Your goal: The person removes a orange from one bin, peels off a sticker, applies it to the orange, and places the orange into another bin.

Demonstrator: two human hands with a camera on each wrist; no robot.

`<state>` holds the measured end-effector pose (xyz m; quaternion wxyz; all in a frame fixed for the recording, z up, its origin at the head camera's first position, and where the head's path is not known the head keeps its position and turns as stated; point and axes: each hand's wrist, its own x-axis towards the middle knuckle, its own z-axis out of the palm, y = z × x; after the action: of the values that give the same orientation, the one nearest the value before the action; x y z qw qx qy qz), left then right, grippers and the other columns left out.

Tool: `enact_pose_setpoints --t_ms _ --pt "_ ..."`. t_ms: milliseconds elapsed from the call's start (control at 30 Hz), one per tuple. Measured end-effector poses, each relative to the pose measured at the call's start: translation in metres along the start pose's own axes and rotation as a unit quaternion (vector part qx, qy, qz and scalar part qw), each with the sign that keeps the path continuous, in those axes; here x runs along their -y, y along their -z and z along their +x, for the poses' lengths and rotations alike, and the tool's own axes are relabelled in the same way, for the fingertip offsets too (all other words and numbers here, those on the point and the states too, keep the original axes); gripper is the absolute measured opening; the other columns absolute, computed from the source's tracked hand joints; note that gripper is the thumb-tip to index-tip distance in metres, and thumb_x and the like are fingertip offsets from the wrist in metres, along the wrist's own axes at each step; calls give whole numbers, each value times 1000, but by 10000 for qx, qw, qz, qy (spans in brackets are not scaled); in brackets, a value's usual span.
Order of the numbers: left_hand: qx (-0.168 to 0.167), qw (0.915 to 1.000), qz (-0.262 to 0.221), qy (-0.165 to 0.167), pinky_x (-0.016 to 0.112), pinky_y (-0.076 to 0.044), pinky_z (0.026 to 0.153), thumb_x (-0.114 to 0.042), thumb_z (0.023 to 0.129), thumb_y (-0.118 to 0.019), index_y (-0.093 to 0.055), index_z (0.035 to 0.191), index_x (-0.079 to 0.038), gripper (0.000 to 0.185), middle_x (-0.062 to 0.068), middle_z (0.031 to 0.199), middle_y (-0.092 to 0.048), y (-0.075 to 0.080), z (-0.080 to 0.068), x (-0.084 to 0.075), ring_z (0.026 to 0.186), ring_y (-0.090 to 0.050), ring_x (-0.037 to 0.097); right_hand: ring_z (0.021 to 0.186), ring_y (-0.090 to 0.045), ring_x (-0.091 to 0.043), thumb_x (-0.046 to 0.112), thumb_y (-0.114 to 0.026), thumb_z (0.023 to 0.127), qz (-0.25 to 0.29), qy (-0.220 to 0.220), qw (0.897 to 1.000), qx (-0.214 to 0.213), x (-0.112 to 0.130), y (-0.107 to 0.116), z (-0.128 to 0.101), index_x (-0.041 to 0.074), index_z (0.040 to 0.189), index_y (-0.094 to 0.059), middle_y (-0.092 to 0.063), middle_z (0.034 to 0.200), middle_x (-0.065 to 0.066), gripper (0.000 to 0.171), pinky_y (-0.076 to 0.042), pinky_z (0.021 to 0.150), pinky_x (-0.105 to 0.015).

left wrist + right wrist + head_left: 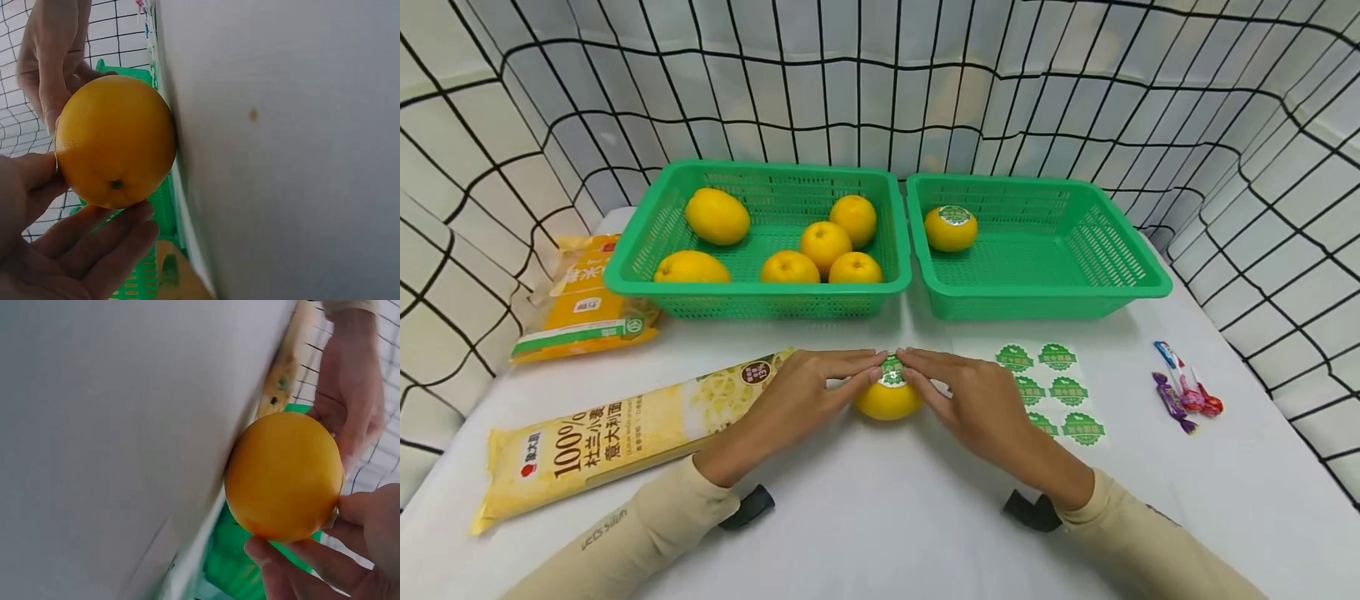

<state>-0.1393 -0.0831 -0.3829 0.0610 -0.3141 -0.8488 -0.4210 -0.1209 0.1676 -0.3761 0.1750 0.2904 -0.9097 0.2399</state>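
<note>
An orange (888, 402) rests on the white table in front of me, with a green and white sticker (892, 372) on its top. My left hand (808, 387) reaches it from the left, and its extended fingertips press at the sticker's left edge. From the right, my right hand (977, 400) does the same with its fingers stretched out. In the left wrist view, the thumb and fingers touch the orange (115, 142) at its upper side and far side. The right wrist view shows right fingertips against the orange (284, 478). The sticker is partly covered by fingers.
A sheet of green stickers (1047, 390) lies beside my right hand, with wrapped candies (1183, 387) farther right. Behind stand a green basket (760, 302) with several oranges and another basket (1045, 304) holding one stickered orange. A long pasta pack (625, 433) and an orange bag (587, 300) lie left.
</note>
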Motion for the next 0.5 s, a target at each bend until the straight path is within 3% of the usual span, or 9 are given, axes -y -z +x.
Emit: enact_pose_setpoints --t_ms 33,100,167,267,333,400,500 --pt "-77 9998 -113 160 43 -60 98 -23 104 -72 -77 130 -14 28 1 129 -75 -1 -2 0 123 -70 21 76 -78 -19 28 -72 103 386 -209 9989 183 -1 0 3 20 133 -77 -77 126 1 31 -58 57 -30" --pt "-215 9970 -496 549 42 -61 97 -25 103 -73 -80 126 -17 25 -1 126 -77 -2 -4 0 121 -72 18 81 -77 -15 30 -71 104 1122 -633 9903 530 -5 0 7 21 133 -76 -76 128 1 31 -59 63 -28" --pt "-231 9899 -980 1001 41 -59 100 -28 101 -75 -82 122 -20 23 -4 124 -78 -2 -4 0 122 -71 16 89 -75 -15 32 -70 105 1874 -1069 9720 935 -9 1 9 21 137 -74 -74 133 1 34 -60 70 -29" --pt "-13 9738 -1597 1617 43 -58 100 -33 100 -77 -82 121 -23 24 -5 127 -75 -2 -5 -1 122 -68 19 118 -69 -20 37 -65 108 3043 -1673 9214 1747 -16 1 8 22 147 -65 -65 146 4 42 -62 86 -37" --pt "188 9641 -1832 1914 43 -56 97 -36 99 -78 -81 122 -25 26 -5 129 -74 -3 -5 -2 122 -66 22 121 -65 -25 39 -63 108 3632 -2066 8820 2177 -20 2 6 25 151 -60 -59 152 4 46 -61 89 -41" --pt "304 9577 -1950 2095 42 -54 93 -39 99 -77 -79 124 -25 28 -4 130 -73 -3 -5 -4 122 -64 26 124 -62 -27 40 -61 108 4048 -2322 8502 2434 -24 2 5 28 153 -56 -54 155 4 47 -60 93 -45" --pt "323 9541 -1963 2237 40 -54 91 -41 98 -77 -76 124 -24 31 -4 130 -72 -4 -4 -4 124 -63 28 124 -61 -27 41 -60 108 4198 -2403 8369 2562 -28 3 6 29 153 -54 -52 158 2 47 -59 96 -46"
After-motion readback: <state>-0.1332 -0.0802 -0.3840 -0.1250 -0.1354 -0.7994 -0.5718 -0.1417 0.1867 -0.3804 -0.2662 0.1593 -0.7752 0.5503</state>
